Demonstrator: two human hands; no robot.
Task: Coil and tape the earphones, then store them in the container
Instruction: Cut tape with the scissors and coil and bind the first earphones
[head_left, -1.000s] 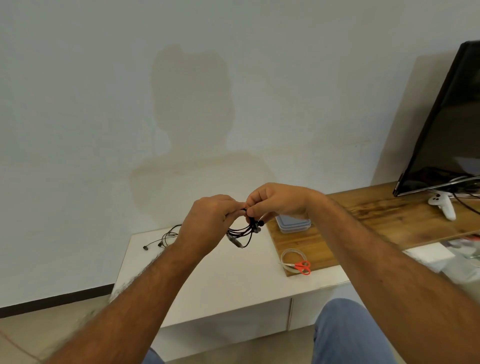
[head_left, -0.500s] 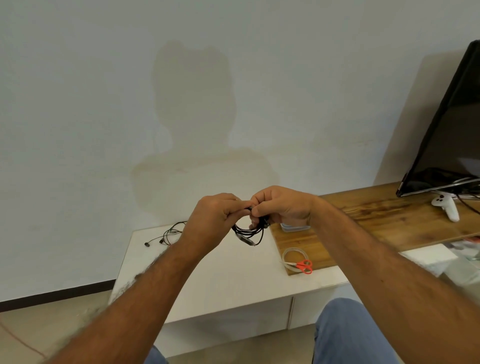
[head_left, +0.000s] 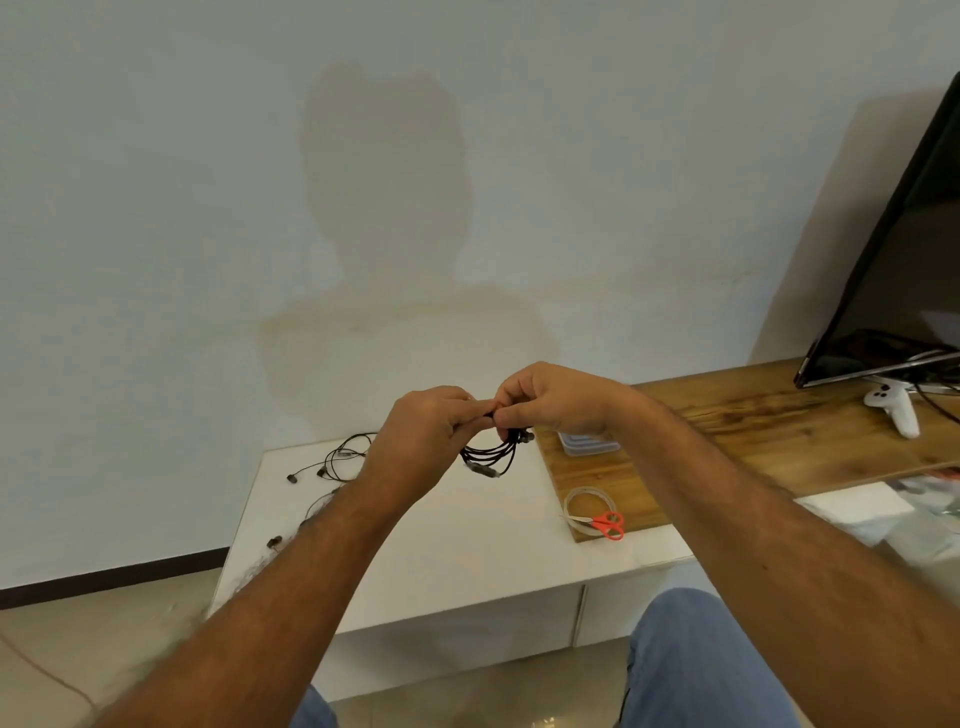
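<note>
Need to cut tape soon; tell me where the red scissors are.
In the head view, the red scissors lie right of centre, beside the tape roll on the wooden board's near corner.

Soft, even light fills the scene. A faint shadow of the person falls on the wall (head_left: 384, 208), so the light comes from behind. The screen (head_left: 904, 270) shows dull reflections. Straight edges bow near the borders, and the lower corners are blurred.
</note>
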